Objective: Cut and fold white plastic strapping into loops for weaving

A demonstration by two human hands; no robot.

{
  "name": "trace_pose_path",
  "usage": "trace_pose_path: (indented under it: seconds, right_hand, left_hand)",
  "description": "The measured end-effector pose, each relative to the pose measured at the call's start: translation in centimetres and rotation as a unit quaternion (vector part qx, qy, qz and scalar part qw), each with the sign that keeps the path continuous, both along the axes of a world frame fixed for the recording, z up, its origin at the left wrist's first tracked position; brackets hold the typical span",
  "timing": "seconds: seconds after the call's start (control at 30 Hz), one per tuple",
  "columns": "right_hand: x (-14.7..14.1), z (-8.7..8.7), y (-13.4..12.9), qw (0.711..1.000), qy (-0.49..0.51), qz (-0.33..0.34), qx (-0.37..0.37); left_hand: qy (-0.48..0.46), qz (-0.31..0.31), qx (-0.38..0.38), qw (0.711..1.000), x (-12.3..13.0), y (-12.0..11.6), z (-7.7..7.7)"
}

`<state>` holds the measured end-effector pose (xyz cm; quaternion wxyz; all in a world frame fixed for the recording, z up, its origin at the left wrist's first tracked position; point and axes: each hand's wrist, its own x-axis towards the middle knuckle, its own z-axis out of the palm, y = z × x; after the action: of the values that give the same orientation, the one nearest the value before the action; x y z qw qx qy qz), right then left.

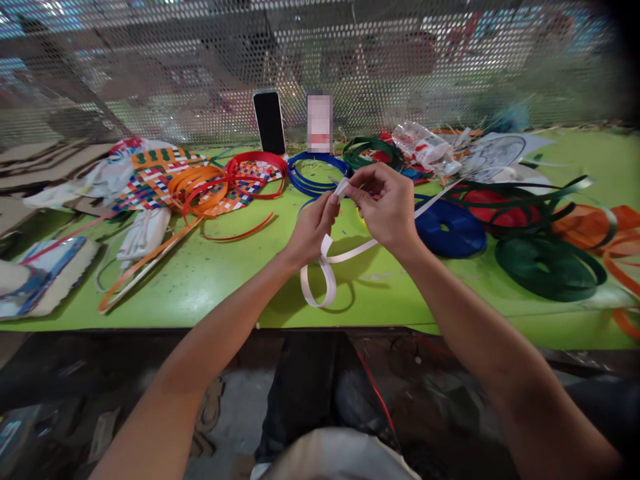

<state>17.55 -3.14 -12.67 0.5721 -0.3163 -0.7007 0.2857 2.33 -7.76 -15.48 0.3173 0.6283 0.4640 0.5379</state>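
Note:
A white plastic strap [319, 293] hangs in a loop below my hands, over the green table [250, 267]. My left hand [316, 227] pinches the strap between thumb and fingers. My right hand [384, 200] grips the folded upper part of the strap close to the left fingertips. One length of strap runs right, passing behind the right hand and on toward the back of the table. A coil of blue strap [317, 170] lies just beyond the hands. The exact fold between the fingertips is too small to make out.
A blue roll [450, 225] and a dark green roll [547, 267] lie at right. Orange coils [197, 187] and red coils [257, 173] rest on a woven multicoloured piece [165, 160] at left. A dark phone [269, 122] stands against the perforated metal screen [200, 67]. A plastic bottle [425, 147] lies behind.

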Motion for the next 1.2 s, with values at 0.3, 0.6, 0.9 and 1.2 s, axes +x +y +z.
trace_pose_path:
  seconds: [0.3,0.6,0.9,1.2]
  right_hand:
    - [0.2,-0.2,0.4,0.999,-0.039,-0.023,0.031]
    - [0.2,-0.3,-0.1,0.996,-0.078,-0.024,0.04]
    - [0.7,0.7,0.4,0.996,-0.074,0.042,0.019]
    - [1.7,0.9,1.6,0.993,-0.078,0.085,-0.003]
  left_hand:
    - [0.026,-0.006,0.004,1.0,-0.4,0.1,0.0]
    - [0.019,-0.008,-0.035,0.999,-0.7,0.2,0.3]
    - [-0.065,-0.053,-0.195,0.977,-0.7,-0.7,3.6]
    - [-0.102,-0.082,-0.25,0.959,-0.8,-1.3,4.9]
